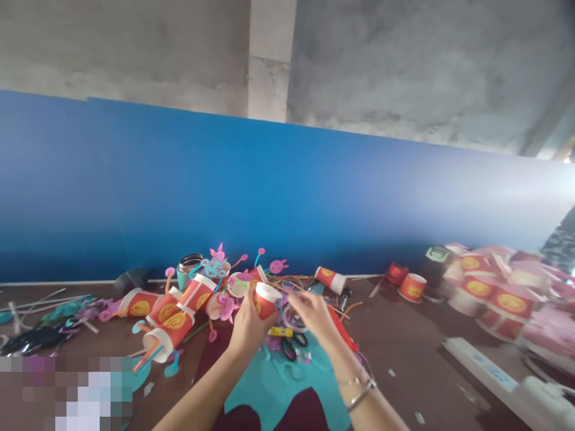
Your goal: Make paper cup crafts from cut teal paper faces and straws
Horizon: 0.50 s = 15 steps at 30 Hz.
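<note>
Left hand (pixel 248 328) grips red paper cup with white rim (pixel 268 304), tilted, at its left side. Right hand (pixel 314 312) just right of cup, fingers bent; can't tell if it pinches anything. Nearer, between forearms: small yellow cylindrical stick (pixel 281 331), black-handled scissors (pixel 289 351), turquoise sheet (pixel 287 392), brown wooden-looking surface (pixel 386 341). Left: heaped red paper cups with yellow print (pixel 177 323).

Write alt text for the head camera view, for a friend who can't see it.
A person's left hand holds a red paper cup above a cluttered brown table, the right hand close by. Decorated cups lie to the left; piled cups sit at far right.
</note>
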Each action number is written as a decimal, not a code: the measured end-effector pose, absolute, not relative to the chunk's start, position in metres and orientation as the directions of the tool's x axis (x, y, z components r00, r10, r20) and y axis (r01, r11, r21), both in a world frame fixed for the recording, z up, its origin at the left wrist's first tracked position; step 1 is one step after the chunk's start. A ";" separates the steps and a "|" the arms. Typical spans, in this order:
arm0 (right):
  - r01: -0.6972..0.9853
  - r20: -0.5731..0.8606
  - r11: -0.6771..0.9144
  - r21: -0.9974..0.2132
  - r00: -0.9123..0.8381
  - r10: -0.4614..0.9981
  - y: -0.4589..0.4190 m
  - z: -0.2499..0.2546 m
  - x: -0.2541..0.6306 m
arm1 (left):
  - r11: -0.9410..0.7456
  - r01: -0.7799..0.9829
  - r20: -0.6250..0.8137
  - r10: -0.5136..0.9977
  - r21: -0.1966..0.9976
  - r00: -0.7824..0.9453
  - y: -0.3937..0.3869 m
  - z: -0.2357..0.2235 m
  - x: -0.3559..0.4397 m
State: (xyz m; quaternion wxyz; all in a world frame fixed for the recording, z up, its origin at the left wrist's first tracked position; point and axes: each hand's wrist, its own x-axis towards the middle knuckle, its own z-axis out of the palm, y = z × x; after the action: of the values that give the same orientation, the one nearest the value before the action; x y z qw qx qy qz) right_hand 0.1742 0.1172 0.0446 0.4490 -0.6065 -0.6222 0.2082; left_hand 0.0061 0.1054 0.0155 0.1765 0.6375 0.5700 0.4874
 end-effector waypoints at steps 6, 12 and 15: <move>0.743 0.514 0.289 -0.603 0.086 0.853 0.085 0.043 0.128 | -0.372 0.555 0.512 0.851 0.744 -0.117 0.094 0.006 0.007; 0.369 0.296 0.258 -0.893 0.051 0.954 0.095 0.027 0.138 | -0.255 0.355 0.355 0.900 0.899 -0.252 0.084 0.006 -0.007; 0.307 0.257 0.225 -0.925 0.067 0.964 0.103 0.020 0.150 | -0.177 0.128 0.213 0.904 0.976 -0.371 0.080 0.009 -0.017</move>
State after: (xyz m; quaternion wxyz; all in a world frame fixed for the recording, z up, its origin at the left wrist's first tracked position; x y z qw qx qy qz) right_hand 0.1505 0.1031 0.0204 0.5027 -0.5299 -0.5998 0.3266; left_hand -0.0173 0.0804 0.0094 0.3169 0.4625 0.5577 0.6121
